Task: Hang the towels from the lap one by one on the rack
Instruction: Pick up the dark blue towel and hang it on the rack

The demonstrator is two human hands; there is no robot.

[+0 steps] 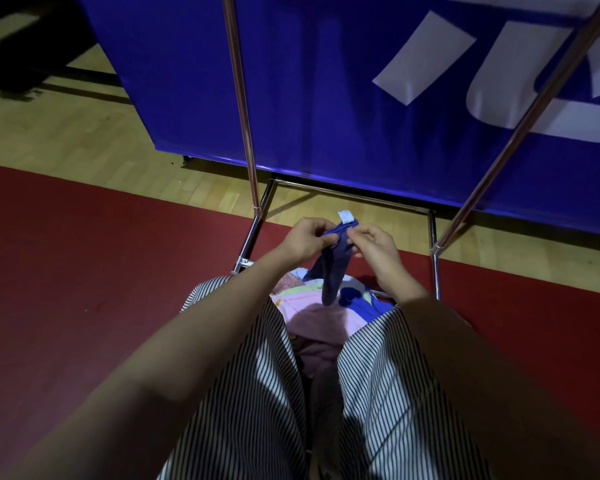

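Filling the upper half of the frame, a big blue banner (326,98) with white shapes stands on a wooden floor (66,133), and a red mat (66,271) spreads across the lower part. The metal rack (241,109) rises in front of the banner, one pole at upper centre-left, another slanting at upper right, its base frame on the floor at centre. My striped trousers (250,393) take up the bottom centre, with a pile of towels (312,317), pink, pale green and blue, lying on my lap. Above the pile, at centre frame, hangs a dark blue towel (331,275). My left grip (305,237) and right grip (378,247) each pinch its top edge, close together, fingers curled. A small white tag (345,215) sticks up from that edge.
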